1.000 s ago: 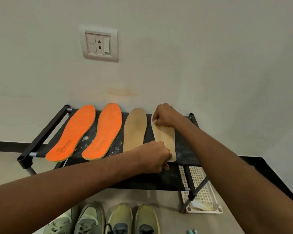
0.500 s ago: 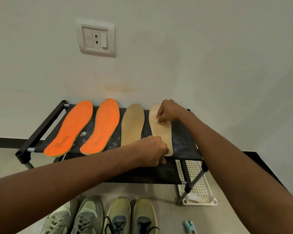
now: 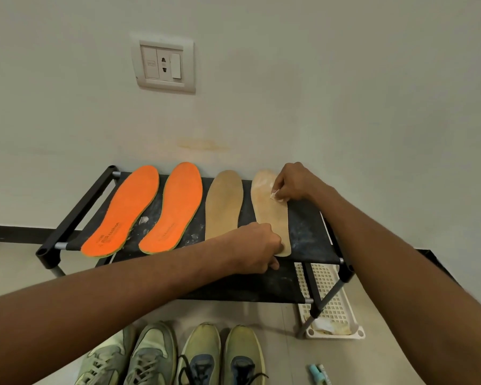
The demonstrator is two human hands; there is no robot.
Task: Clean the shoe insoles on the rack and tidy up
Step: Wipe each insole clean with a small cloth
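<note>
Rightmost tan insole [image 3: 271, 215] lay at the rack's [image 3: 75, 215] right end. My right hand [image 3: 292, 182] pinched a small white wipe [image 3: 277, 196] against its toe half; my left hand [image 3: 257, 245], fingers curled, pinned its heel. Second tan insole [image 3: 224, 204] and two orange insoles [image 3: 150, 209] lay leftward.

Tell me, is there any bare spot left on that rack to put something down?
Yes: the rack has bare fabric right of the tan insole being wiped, and a strip along its front edge. The left is crowded by two orange insoles and another tan insole.
</note>
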